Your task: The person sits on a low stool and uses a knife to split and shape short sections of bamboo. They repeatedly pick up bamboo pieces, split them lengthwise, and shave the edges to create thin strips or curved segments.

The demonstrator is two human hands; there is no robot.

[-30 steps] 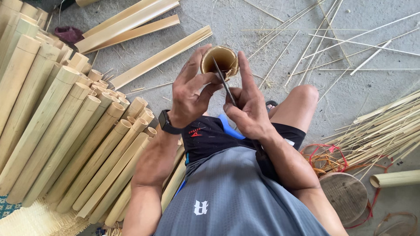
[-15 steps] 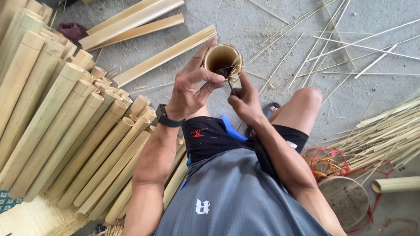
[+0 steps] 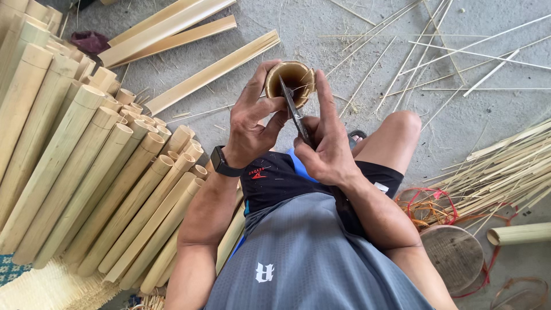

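Here hands [image 3: 287, 132] grip bamboo tube [image 3: 290, 77], knife [image 3: 295, 112]; poles [image 3: 86, 166] leftward.

Single head-worn view, looking steeply down

The camera sits close above the person's torso, facing down past both hands to the concrete floor [image 3: 321, 28]; no second view shares the scene.

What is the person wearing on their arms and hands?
Both arms are bare, with no sleeves reaching them and no gloves. The left hand has a black watch strapped round the wrist. The right hand has nothing on it: no ring, band or glove that I can see.
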